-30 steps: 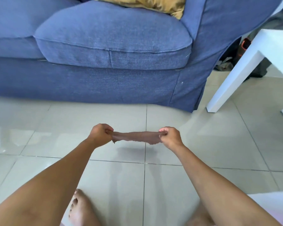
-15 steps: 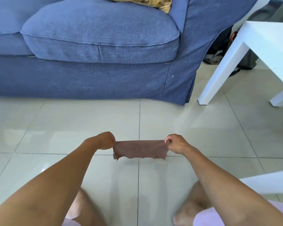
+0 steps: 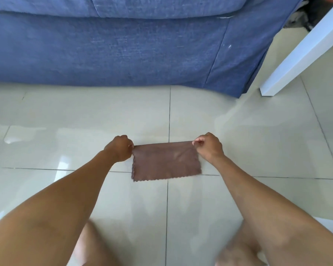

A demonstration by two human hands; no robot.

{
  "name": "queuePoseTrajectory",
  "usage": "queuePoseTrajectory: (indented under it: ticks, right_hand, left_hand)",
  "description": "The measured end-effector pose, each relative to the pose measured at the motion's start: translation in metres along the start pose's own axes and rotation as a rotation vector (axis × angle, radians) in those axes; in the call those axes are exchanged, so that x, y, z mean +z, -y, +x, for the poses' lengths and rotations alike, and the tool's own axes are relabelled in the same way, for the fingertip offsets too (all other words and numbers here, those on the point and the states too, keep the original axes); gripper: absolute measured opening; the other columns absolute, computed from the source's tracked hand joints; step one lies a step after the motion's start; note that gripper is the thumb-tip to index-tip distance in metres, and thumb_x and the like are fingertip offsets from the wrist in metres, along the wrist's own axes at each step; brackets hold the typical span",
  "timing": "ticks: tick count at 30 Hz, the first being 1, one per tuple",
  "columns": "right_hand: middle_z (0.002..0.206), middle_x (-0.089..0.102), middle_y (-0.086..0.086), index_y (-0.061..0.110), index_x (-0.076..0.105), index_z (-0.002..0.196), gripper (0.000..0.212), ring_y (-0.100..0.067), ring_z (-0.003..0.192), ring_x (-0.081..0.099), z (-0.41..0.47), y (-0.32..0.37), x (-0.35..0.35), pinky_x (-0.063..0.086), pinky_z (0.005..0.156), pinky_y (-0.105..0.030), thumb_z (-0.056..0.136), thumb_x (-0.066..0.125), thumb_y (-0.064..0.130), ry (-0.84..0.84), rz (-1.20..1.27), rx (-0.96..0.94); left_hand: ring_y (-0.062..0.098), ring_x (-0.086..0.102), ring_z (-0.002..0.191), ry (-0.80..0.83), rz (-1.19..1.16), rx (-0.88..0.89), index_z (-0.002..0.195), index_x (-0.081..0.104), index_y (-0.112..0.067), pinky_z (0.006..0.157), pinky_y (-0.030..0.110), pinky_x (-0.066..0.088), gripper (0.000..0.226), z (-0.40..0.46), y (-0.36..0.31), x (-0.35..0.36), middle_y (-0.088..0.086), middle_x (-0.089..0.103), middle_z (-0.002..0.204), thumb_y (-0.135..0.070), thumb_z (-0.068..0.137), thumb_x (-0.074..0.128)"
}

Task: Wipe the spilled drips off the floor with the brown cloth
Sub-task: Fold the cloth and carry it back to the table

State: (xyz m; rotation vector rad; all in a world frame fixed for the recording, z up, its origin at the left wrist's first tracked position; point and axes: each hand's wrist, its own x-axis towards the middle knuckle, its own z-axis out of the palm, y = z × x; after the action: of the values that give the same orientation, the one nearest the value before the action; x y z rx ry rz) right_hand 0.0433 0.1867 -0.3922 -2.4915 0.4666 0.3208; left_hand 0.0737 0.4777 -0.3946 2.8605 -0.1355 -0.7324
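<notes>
The brown cloth (image 3: 165,162) is a flat rectangle with a scalloped edge, spread out just above the pale floor tiles (image 3: 238,143). My left hand (image 3: 120,147) pinches its upper left corner. My right hand (image 3: 208,145) pinches its upper right corner. The cloth's lower edge hangs over a crossing of tile joints. No drips can be made out on the glossy tiles; only light reflections show.
A blue sofa (image 3: 123,50) fills the far side, its skirt reaching the floor. A white table leg (image 3: 296,56) stands at the right. My bare knees (image 3: 96,244) are at the bottom of the view.
The cloth went from a bunched strip stretched between my hands to an opened flat rectangle. My hands dropped lower toward the floor, and my head tilted down and closer.
</notes>
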Motion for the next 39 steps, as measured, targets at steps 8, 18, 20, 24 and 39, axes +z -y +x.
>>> queuePoseTrajectory:
  ticks: [8,18,20,24,39]
  right_hand:
    - [0.108,0.063,-0.009,0.016,0.065,0.109,0.023,-0.025,0.096,0.064,0.045,-0.041,0.043,0.049,0.09,-0.036,0.089,0.057,0.024,-0.163,0.094,0.148]
    - [0.096,0.072,-0.012,0.008,0.067,0.102,0.021,-0.027,0.093,0.067,-0.039,-0.057,0.09,0.051,0.081,-0.03,0.084,0.061,0.016,-0.272,0.547,0.494]
    - [0.097,0.073,-0.011,0.008,0.07,0.103,0.025,-0.027,0.094,0.068,-0.047,-0.058,0.101,0.054,0.088,-0.036,0.081,0.066,0.02,-0.218,0.541,0.481]
    - [0.103,0.072,-0.006,0.016,0.074,0.102,0.028,-0.027,0.096,0.067,-0.047,-0.058,0.11,0.053,0.09,-0.04,0.078,0.07,0.029,-0.2,0.401,0.432]
    - [0.105,0.066,-0.005,0.013,0.064,0.098,0.016,-0.028,0.109,0.052,-0.046,-0.042,0.109,0.044,0.09,-0.037,0.087,0.052,0.014,-0.136,0.171,0.367]
  left_hand:
    - [0.031,0.046,0.121,-0.07,0.026,-0.051,0.124,0.054,-0.012,0.088,0.044,0.049,0.035,0.066,-0.021,0.036,0.013,0.047,0.126,-0.027,0.094,0.045]
    - [0.03,0.029,0.134,0.156,0.06,0.196,0.148,0.027,-0.038,0.105,0.041,0.038,0.062,0.078,-0.1,0.046,0.004,0.036,0.145,-0.024,0.09,0.046]
    - [0.028,0.027,0.137,0.205,0.041,0.208,0.148,0.03,-0.034,0.108,0.04,0.036,0.061,0.082,-0.124,0.052,0.002,0.037,0.147,-0.022,0.09,0.043]
    - [0.03,0.038,0.126,0.204,0.046,0.215,0.13,0.051,-0.022,0.096,0.037,0.042,0.044,0.093,-0.149,0.065,0.006,0.052,0.132,-0.019,0.087,0.042]
    - [0.012,0.054,0.067,0.245,-0.324,0.091,0.076,0.063,-0.027,0.068,0.021,0.042,0.015,0.094,-0.136,0.039,-0.003,0.055,0.08,-0.014,0.082,0.059]
